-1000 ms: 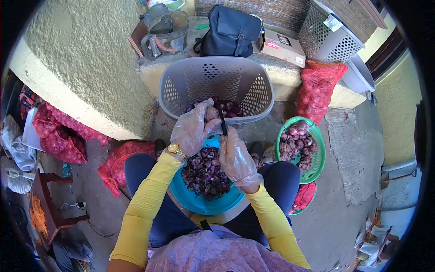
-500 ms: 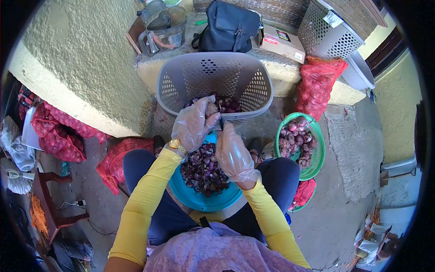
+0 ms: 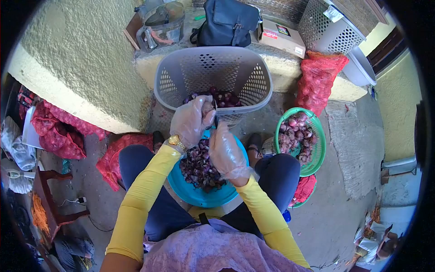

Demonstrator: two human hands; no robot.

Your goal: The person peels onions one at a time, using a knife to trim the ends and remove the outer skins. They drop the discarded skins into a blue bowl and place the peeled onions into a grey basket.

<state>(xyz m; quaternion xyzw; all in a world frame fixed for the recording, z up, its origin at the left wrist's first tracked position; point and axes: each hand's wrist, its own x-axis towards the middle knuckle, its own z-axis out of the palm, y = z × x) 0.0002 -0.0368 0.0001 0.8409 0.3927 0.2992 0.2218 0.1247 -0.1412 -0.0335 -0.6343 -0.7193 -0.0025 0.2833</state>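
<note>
Both my hands wear clear plastic gloves. My left hand grips a small onion above the blue bowl on my lap. My right hand holds a dark knife with its blade up against the onion. The bowl is full of purple onion peels. Just beyond my hands stands a grey perforated basket with several purple onions at its bottom.
A green basket of unpeeled onions sits at my right knee. Red mesh sacks lie right and left. A black bag, a box, a blender jug and a second grey basket rest on the ledge.
Both hands have shifted slightly up and left, staying together on the onion. The knife blade is lower against the onion than a second ago.
</note>
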